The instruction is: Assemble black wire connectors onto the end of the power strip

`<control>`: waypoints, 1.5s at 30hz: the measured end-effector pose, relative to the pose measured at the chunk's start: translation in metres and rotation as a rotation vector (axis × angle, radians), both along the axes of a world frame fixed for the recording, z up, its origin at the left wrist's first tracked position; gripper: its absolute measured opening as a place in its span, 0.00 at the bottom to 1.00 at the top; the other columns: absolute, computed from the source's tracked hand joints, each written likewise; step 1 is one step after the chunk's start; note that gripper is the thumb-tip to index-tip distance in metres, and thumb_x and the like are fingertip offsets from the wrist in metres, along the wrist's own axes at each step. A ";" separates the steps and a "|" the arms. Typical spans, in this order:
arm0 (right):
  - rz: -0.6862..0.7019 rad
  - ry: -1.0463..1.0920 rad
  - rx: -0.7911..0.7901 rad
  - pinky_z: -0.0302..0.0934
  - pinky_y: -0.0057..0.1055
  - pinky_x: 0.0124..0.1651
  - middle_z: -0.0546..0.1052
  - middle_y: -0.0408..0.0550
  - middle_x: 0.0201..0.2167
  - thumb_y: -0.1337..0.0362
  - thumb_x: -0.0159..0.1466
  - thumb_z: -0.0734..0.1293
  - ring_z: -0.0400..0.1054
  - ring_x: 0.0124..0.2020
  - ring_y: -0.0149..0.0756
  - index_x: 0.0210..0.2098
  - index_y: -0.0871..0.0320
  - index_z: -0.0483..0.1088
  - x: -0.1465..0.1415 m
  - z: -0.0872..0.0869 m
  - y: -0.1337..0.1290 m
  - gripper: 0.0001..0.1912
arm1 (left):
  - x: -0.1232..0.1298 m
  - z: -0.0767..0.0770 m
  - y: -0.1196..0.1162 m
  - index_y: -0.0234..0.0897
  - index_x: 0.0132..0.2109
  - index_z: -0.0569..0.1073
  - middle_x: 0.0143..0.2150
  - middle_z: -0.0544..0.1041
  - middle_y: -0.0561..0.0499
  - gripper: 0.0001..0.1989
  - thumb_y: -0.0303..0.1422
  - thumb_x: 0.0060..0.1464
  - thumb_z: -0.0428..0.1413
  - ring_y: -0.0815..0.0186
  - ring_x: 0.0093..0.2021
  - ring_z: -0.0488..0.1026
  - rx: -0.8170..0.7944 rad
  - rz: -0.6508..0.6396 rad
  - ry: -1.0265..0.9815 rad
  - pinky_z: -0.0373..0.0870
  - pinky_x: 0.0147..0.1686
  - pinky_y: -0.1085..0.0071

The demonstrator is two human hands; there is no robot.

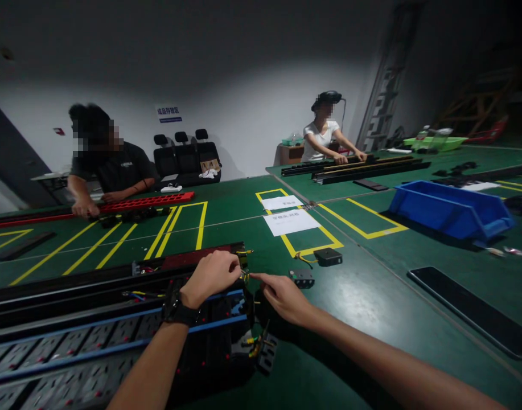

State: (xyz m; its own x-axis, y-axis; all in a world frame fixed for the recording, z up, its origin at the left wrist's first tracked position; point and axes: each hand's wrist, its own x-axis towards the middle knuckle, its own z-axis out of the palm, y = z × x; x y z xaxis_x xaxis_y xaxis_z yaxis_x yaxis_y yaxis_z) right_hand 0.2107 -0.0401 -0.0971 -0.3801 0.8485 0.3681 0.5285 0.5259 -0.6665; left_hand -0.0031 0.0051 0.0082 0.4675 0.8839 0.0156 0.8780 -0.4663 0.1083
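Note:
My left hand point(213, 276), with a dark watch point(177, 307) on its wrist, is closed over the end of a long black power strip point(201, 259). Its curled fingers are at a thin yellow-green wire point(245, 275). My right hand point(286, 296) meets it from the right, index fingertip at the same wire and the other fingers folded; whatever it pinches is too small to make out. Nearer me lie grey socket strips point(51, 356) with blue edges. A loose end piece point(267, 353) with wires hangs at their right end.
A black end cap point(329, 257) and a grey block point(302, 278) lie right of my hands. Farther right are a dark phone-like slab point(469, 310) and a blue bin point(452, 213). Paper sheets point(290, 222) lie ahead. Two people point(115, 171) work across the green table point(354, 302).

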 end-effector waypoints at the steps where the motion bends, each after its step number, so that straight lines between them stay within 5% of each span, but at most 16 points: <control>1: 0.003 -0.005 0.000 0.70 0.36 0.45 0.86 0.53 0.43 0.72 0.69 0.58 0.81 0.40 0.43 0.62 0.55 0.77 0.000 0.000 0.000 0.27 | 0.000 -0.001 0.001 0.39 0.40 0.83 0.41 0.84 0.44 0.13 0.33 0.62 0.53 0.57 0.41 0.80 -0.011 -0.006 -0.022 0.71 0.39 0.66; 9: 0.034 -0.090 0.012 0.72 0.43 0.54 0.83 0.53 0.57 0.76 0.65 0.60 0.80 0.53 0.48 0.65 0.51 0.75 0.000 0.001 -0.002 0.32 | -0.003 -0.006 0.005 0.41 0.44 0.82 0.44 0.83 0.45 0.12 0.34 0.59 0.54 0.56 0.42 0.79 -0.008 -0.022 -0.039 0.68 0.37 0.65; 22: 0.022 -0.197 0.050 0.68 0.35 0.41 0.87 0.52 0.46 0.74 0.66 0.61 0.81 0.37 0.43 0.67 0.52 0.73 0.000 -0.002 -0.001 0.32 | -0.003 -0.003 0.004 0.41 0.42 0.79 0.41 0.84 0.48 0.10 0.35 0.60 0.53 0.60 0.39 0.79 -0.015 -0.007 -0.022 0.64 0.33 0.68; 27: 0.017 -0.222 0.049 0.69 0.36 0.43 0.86 0.54 0.49 0.73 0.66 0.61 0.82 0.39 0.44 0.68 0.54 0.73 0.000 -0.004 0.000 0.32 | -0.002 -0.002 0.004 0.42 0.47 0.79 0.44 0.84 0.47 0.12 0.35 0.62 0.52 0.58 0.41 0.80 -0.003 -0.010 -0.030 0.65 0.34 0.67; 45: 0.037 -0.229 0.068 0.67 0.34 0.41 0.87 0.52 0.45 0.72 0.69 0.62 0.81 0.37 0.42 0.69 0.53 0.71 0.001 -0.005 0.001 0.30 | 0.000 -0.001 0.003 0.41 0.39 0.80 0.39 0.85 0.48 0.10 0.38 0.60 0.55 0.58 0.37 0.80 -0.069 0.012 -0.025 0.63 0.33 0.66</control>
